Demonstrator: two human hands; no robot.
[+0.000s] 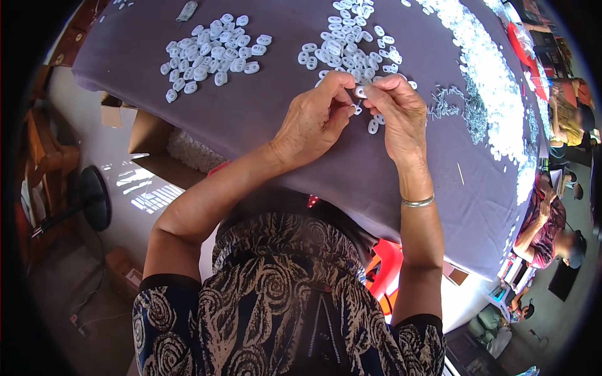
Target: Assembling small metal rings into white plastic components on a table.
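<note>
Above the dark cloth-covered table (263, 119), my two hands meet close together. My left hand (313, 122) pinches a small white plastic piece (357, 109) between thumb and fingers. Another small white oval piece with a hole (360, 91) is pinched in my right hand (401, 113), just above the first. A thin dark bit shows between the two pieces; its kind is too small to make out. Just beyond my fingers lies a heap of white two-holed oval pieces (342, 53). A few loose ones (373, 126) sit beneath my hands.
A second pile of thicker white ovals (213, 53) lies to the left. Small thin metal parts (475, 113) and a long band of white pieces (495, 81) spread rightward. An open cardboard box (153, 141) of white pieces stands below the table's left edge. Other people (545, 219) sit at right.
</note>
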